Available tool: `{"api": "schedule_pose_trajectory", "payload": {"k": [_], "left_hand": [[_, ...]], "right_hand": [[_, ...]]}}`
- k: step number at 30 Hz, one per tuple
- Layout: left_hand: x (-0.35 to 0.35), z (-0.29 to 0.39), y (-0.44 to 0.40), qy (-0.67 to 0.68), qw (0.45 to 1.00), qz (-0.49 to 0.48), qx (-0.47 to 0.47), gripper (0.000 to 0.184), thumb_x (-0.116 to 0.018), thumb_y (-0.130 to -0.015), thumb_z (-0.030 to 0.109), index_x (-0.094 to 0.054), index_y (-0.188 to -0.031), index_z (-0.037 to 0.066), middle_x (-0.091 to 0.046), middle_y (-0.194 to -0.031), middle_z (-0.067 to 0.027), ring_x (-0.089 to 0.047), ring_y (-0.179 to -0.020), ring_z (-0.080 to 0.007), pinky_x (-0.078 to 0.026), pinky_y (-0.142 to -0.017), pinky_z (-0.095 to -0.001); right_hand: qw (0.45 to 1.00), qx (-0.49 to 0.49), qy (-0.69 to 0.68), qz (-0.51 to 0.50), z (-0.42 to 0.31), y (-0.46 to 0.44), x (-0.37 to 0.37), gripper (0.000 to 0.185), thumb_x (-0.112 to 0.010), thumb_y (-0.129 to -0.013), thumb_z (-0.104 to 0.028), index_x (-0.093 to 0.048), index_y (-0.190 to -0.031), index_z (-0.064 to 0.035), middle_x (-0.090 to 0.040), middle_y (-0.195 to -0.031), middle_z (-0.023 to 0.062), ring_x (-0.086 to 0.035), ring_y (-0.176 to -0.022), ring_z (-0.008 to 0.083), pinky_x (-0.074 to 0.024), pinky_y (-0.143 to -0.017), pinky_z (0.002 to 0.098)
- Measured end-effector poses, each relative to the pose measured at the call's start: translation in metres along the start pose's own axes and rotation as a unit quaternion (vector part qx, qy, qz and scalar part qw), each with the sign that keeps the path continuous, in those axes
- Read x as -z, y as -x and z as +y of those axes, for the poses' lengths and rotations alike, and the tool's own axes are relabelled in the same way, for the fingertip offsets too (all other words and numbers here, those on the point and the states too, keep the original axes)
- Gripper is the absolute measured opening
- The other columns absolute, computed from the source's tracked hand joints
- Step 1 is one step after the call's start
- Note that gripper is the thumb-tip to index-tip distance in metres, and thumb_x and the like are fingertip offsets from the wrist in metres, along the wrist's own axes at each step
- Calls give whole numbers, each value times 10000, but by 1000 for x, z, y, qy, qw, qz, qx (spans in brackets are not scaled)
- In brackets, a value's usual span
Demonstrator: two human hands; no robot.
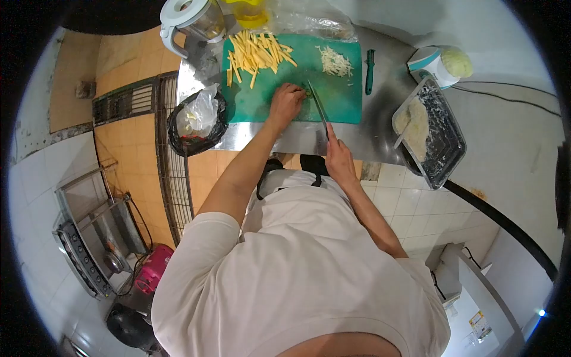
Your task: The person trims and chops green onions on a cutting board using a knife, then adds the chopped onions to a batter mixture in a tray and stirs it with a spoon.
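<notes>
My right hand (pixel 339 159) is closed round the handle of a kitchen knife (pixel 318 102), whose blade points away from me over the green cutting board (pixel 238 107). Close to the blade's left side, my left hand (pixel 287 102) has its fingers bent down at a small green piece (pixel 308 93), too small to name. Whether the fingers grip that piece or only touch it, I cannot tell. Yellow cut sticks (pixel 256 53) lie heaped at the board's upper left. A smaller pile of pale, thin shreds (pixel 335 62) sits at its upper right.
A black-lined waste bowl (pixel 199 144) stands left of the board, a blender jug (pixel 208 22) behind it. To the right are a green-handled peeler or knife (pixel 370 71), a kitchen scale (pixel 426 59) bearing something pale green, and a clear tub (pixel 447 134) with whitish contents at the table's edge.
</notes>
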State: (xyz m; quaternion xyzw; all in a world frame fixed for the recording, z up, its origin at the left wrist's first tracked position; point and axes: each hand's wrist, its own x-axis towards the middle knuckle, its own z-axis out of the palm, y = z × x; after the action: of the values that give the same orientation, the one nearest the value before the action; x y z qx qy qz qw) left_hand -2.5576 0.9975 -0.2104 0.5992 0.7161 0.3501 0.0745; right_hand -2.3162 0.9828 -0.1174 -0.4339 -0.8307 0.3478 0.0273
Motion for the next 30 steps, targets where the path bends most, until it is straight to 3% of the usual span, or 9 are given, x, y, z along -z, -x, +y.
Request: {"api": "schedule_pose_trajectory", "payload": {"k": [5, 8, 14, 20, 26, 30], "left_hand": [[2, 15, 1, 37, 996, 7, 82, 109, -718, -798, 80, -758, -894, 50, -701, -878, -86, -649, -885, -288, -506, -777, -442], [1, 11, 5, -21, 999, -8, 32, 102, -716, -806, 86, -752, -894, 48, -712, -932, -76, -645, -918, -281, -512, -797, -444], [-3, 9, 5, -44, 997, 69, -5, 87, -703, -836, 100, -737, -893, 44, -717, -1097, -54, -634, -1021, -272, -519, -846, -431], [-7, 4, 4, 15, 1000, 22, -10, 100, -693, -828, 54, -729, -918, 29, -731, -1061, -83, -647, -1008, -278, -520, -863, -420], [-9, 3, 5, 34, 998, 40, -20, 118, -693, -792, 18, -728, -904, 26, -740, -994, -78, -657, -979, -276, -523, -842, -418], [-13, 0, 6, 51, 998, 32, -1, 161, -699, -769, -8, -734, -924, 16, -712, -1094, -124, -660, -993, -307, -526, -877, -427]], "right_hand": [[999, 15, 19, 34, 6, -4, -4, 607, -480, -992, -48, -294, -1568, -102, -591, -831, 262, -589, -765, 449, -462, -703, 530], [999, 21, 19, 39, 3, -6, 1, 612, -487, -986, -47, -299, -1566, -102, -592, -821, 263, -589, -762, 455, -460, -699, 529], [999, 29, 27, 28, 6, -27, 15, 600, -494, -979, -54, -324, -1554, -98, -608, -840, 277, -592, -770, 463, -459, -706, 530], [999, 36, 13, 25, 10, -36, 29, 580, -485, -979, -59, -356, -1542, -107, -613, -843, 279, -596, -772, 462, -458, -717, 530], [999, 24, 32, -21, 7, -26, 27, 572, -483, -984, -70, -365, -1541, -123, -607, -820, 274, -593, -756, 461, -456, -719, 531], [1000, 28, 10, -10, 12, -30, 26, 567, -484, -987, -82, -370, -1539, -137, -619, -840, 285, -605, -778, 470, -464, -718, 530]]}}
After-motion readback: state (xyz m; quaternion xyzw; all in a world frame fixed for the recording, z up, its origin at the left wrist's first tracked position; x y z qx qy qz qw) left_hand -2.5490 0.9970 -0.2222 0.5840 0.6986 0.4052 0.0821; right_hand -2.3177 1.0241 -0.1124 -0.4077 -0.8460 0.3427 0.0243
